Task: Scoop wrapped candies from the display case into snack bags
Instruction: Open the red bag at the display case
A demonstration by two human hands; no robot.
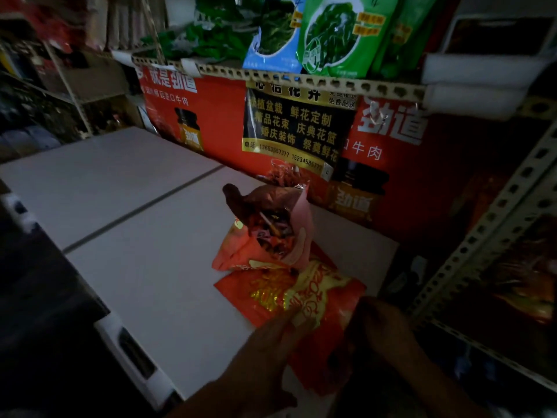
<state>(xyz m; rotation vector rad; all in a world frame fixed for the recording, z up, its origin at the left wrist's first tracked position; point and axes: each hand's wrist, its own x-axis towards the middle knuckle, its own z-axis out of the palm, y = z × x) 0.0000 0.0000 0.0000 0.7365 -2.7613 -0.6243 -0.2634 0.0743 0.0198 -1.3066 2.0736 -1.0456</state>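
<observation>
Light: dim, and the near right corner is almost black.
Snack bag: your red-and-gold snack bag lies crumpled on the white case top, near and right of centre, between your two hands.
Left hand: your left hand comes in from the near edge. Its fingers run long and close together, with the tips on the gold print of the snack bag. The thumb is lost in shadow, so I cannot tell whether you are pinching the foil.
Right hand: your right hand sits against the bag's right edge. It is too dark to tell how the fingers lie or whether they grip.
Candies: wrapped candies show in the mouth of an open pink-red bag. It stands just beyond the snack bag and touches its far edge.
Case top: a dark seam crosses it from near left to far right. A recessed handle shows at the near left edge.
Far wall: a red banner with a black-and-gold sign hung over it.
Shelf above: green packets stand behind a slotted rail.
Right: a slotted metal rack.
</observation>
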